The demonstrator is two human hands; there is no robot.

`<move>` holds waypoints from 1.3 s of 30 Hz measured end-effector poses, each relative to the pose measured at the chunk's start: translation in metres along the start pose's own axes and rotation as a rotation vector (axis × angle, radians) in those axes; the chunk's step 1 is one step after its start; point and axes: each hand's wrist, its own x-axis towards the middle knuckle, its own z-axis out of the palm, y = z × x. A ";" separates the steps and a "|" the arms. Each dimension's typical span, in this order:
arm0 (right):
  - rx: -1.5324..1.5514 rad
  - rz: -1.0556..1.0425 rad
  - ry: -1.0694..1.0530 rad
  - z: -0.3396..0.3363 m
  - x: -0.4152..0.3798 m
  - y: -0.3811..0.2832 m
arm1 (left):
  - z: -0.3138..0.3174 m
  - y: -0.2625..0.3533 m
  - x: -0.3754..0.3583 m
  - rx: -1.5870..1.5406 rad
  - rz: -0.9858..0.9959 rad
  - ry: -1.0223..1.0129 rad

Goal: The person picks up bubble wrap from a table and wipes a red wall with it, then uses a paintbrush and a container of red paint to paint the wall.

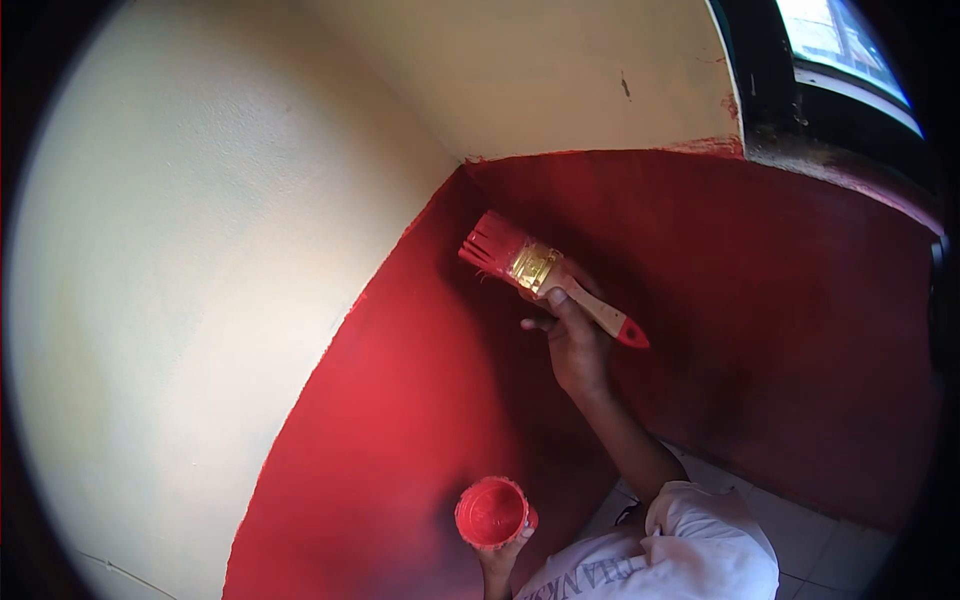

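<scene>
My right hand (578, 350) is raised near the corner, its fingers closed around the handle of a flat paintbrush (590, 305). The brush has a gold-coloured ferrule, a pale wooden handle with a red tip, and bristles coated in red paint. They point up and left, in front of the red part of the wall (400, 400). Lower down, my left hand (505, 555) grips a round red-coated cup (464, 527) from below and the side. The cup's mouth faces me, and red paint coats its inside.
Cream wall (200, 250) rises above and left of the red area, meeting it in a slightly uneven line. A dark-framed window (845, 40) is at upper right, with red smears on the wall beside it. Pale floor tiles (850, 555) show at lower right.
</scene>
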 end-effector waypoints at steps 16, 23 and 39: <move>0.095 -0.017 -0.005 0.023 0.040 0.021 | 0.022 -0.003 -0.016 -0.008 -0.053 0.116; 0.060 -0.019 0.021 0.028 0.053 0.026 | 0.028 -0.007 0.004 -0.028 -0.035 0.084; 0.050 -0.006 0.018 0.027 0.064 0.030 | 0.024 -0.007 0.010 -0.066 -0.014 0.064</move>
